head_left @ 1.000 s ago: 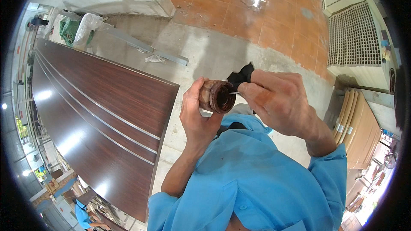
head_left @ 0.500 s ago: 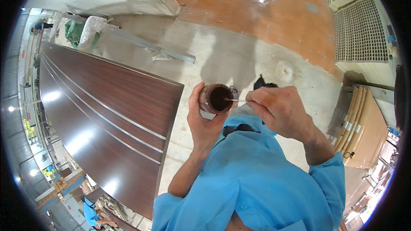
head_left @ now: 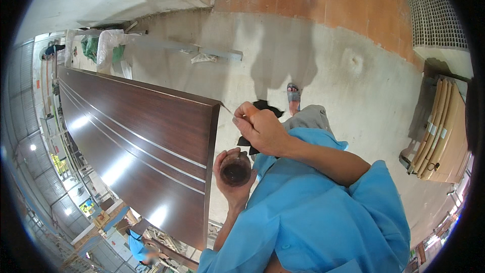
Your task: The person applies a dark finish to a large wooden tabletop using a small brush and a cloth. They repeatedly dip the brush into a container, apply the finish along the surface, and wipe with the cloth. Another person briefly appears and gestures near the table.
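jar, thin stick in hands; white labels on cardboard

From my remote station I count: one left hand and one right hand; one jar; one thin tool; one dark wood panel with three silver strips; one sandalled foot; at least three brown boards. Black cloth shows in two patches; I cannot confirm whether these are one piece or two.
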The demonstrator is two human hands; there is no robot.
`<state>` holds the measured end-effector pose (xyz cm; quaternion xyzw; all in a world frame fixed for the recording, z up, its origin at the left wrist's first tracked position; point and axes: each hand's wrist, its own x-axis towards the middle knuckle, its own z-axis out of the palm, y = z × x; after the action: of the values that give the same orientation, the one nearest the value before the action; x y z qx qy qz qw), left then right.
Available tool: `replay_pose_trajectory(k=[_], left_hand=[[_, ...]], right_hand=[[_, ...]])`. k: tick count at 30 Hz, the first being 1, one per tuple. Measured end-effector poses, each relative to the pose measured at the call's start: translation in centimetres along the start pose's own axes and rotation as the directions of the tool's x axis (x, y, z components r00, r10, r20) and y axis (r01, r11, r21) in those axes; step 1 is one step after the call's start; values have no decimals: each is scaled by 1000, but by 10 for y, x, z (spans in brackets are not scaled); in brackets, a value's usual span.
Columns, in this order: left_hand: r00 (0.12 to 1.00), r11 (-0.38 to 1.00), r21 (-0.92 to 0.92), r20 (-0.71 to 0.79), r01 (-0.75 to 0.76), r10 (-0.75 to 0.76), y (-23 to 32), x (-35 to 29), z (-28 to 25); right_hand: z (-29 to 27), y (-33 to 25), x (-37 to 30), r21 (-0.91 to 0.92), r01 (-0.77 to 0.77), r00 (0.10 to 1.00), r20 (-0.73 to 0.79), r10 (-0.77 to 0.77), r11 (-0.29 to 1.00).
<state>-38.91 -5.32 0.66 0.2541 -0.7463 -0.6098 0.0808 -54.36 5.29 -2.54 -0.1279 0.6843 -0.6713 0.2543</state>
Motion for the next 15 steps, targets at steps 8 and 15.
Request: replay_pose_trajectory(k=[8, 15], left_hand=[[997, 994, -89, -34, -66, 63, 13, 2, -14], [998, 990, -129, -9, -64, 64, 11, 9, -14]], right_hand=[[18, 11, 7, 39, 15, 1000, -22, -14, 999], [18, 11, 7, 72, -4, 1000, 6, 4, 997]])
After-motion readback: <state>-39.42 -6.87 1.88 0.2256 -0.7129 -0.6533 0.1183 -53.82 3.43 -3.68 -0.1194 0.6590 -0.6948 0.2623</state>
